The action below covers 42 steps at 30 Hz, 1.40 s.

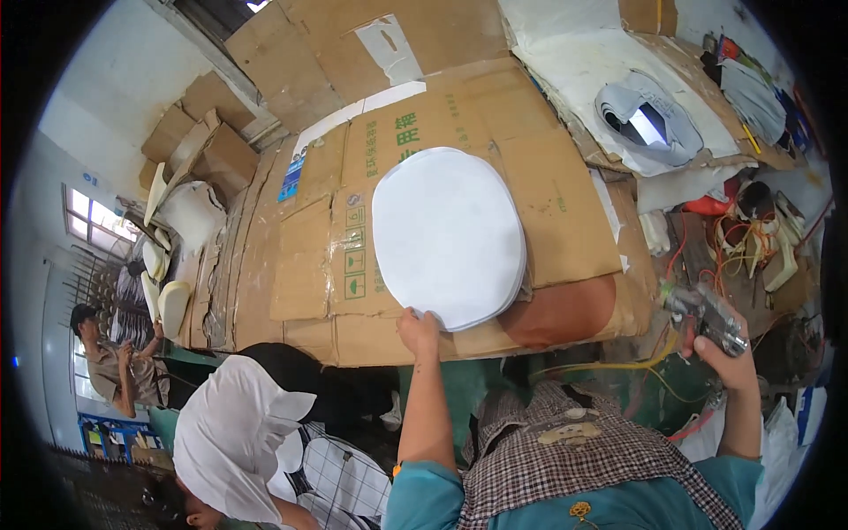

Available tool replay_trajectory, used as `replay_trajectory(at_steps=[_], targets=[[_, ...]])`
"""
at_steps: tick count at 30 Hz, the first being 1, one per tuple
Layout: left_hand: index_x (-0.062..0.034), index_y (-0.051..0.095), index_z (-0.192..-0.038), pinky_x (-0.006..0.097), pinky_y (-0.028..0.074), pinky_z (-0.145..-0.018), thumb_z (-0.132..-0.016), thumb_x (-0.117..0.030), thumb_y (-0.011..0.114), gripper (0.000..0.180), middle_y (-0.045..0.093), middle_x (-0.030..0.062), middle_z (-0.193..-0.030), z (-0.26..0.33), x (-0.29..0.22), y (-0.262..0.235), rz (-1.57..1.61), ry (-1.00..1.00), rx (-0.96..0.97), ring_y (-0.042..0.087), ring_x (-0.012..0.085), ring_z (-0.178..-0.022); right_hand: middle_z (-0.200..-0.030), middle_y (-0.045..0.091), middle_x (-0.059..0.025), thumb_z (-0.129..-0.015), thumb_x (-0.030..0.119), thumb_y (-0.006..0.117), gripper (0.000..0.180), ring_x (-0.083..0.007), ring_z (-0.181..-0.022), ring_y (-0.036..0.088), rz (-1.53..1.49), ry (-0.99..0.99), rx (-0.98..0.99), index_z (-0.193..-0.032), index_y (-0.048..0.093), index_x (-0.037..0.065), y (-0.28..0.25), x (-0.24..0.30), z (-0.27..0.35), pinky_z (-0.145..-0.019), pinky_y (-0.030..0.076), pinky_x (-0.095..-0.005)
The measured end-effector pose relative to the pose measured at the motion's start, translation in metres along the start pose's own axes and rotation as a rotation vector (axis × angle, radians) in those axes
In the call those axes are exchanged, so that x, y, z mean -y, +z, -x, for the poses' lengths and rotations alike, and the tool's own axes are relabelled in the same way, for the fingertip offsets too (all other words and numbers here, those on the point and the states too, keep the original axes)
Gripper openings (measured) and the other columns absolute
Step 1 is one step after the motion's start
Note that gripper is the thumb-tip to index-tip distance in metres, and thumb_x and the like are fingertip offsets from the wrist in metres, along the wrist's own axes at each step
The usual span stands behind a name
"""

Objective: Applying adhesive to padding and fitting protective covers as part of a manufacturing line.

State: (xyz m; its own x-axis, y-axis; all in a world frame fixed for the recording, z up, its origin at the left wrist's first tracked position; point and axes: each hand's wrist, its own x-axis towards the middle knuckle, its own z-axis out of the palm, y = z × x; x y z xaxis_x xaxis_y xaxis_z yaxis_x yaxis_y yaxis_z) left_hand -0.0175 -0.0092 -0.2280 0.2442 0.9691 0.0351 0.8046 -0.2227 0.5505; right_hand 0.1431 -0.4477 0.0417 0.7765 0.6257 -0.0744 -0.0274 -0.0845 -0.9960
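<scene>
The person stands at a worktop (565, 221) covered in flattened brown cardboard. In the middle of it lies a stack of white oval sheets (448, 237), flat and neatly piled, edges showing as thin layers along its 5 o'clock side. The left hand (418, 332) rests at the stack's 7 o'clock edge, fingers curled onto the rim of the sheets and touching them; whether it truly pinches them I cannot tell. The right hand (720, 349) is well apart, off the worktop's edge at 3 o'clock from the left one, closed around the grip of a metal spray gun (704, 311) whose body points toward the worktop. A yellow hose (609, 365) runs beneath it along the worktop's front. At the stack's 4 o'clock sits a reddish-brown rounded piece (565, 311), just beside the pile. Down at 8 o'clock, a white-clad co-worker (234, 433) bends over, and another person (106, 362) stands far at 9 o'clock.
</scene>
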Motion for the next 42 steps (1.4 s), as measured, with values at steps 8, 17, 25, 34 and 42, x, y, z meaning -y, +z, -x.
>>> replay_trajectory(at_steps=[8,17,25,34,42], targets=[[-0.0024,0.065,-0.080,0.042,0.049,-0.069,-0.069,-0.016,0.062,0.017,0.062,0.0146,-0.074,0.000,-0.019,-0.005,-0.011,-0.040,-0.033,0.060,0.0328,-0.069,-0.084,0.059,-0.0102,-0.074,0.012,0.069,0.057,-0.0145,-0.071,0.059,-0.086,-0.004,0.143,-0.123,0.044,-0.005,0.007,-0.010,-0.011,-0.063,0.051,-0.0288],[-0.0015,0.059,-0.078,0.034,0.047,-0.057,-0.069,-0.011,0.063,0.014,0.061,0.0110,-0.071,-0.014,0.000,0.008,0.503,-0.081,-0.155,0.059,0.0235,-0.063,-0.082,0.059,-0.0089,-0.075,0.016,0.069,0.057,-0.0139,-0.069,0.058,0.004,-0.013,0.159,-0.122,0.045,-0.005,-0.005,0.003,-0.021,-0.061,0.049,-0.0273],[-0.0051,0.046,-0.115,0.036,0.051,-0.055,-0.074,0.003,0.061,0.044,0.057,0.0096,-0.102,0.017,-0.051,-0.005,1.195,-0.639,0.287,0.059,0.0243,-0.082,-0.077,0.058,-0.0087,-0.078,0.015,0.065,0.046,-0.0156,-0.067,0.058,-0.094,-0.053,-0.003,-0.116,0.046,-0.003,0.021,-0.019,-0.033,-0.062,0.049,-0.0287],[0.0006,0.041,-0.125,0.051,0.039,-0.095,-0.079,-0.014,0.052,0.050,0.051,0.0157,-0.120,-0.003,-0.067,-0.162,1.960,-0.258,0.233,0.052,0.0331,-0.107,-0.086,0.058,-0.0105,-0.083,0.026,0.061,0.050,-0.0198,-0.076,0.058,-0.070,-0.016,0.047,-0.121,0.044,-0.002,0.014,-0.010,-0.022,-0.071,0.048,-0.0339],[-0.0003,0.051,-0.117,0.044,0.044,-0.089,-0.083,-0.025,0.042,0.044,0.056,0.0158,-0.113,0.007,-0.026,-0.260,1.803,0.146,-0.002,0.055,0.0300,-0.102,-0.085,0.058,-0.0091,-0.076,0.018,0.068,0.059,-0.0147,-0.070,0.057,-0.089,-0.006,0.078,-0.124,0.041,-0.004,0.032,-0.009,-0.017,-0.064,0.049,-0.0274]])
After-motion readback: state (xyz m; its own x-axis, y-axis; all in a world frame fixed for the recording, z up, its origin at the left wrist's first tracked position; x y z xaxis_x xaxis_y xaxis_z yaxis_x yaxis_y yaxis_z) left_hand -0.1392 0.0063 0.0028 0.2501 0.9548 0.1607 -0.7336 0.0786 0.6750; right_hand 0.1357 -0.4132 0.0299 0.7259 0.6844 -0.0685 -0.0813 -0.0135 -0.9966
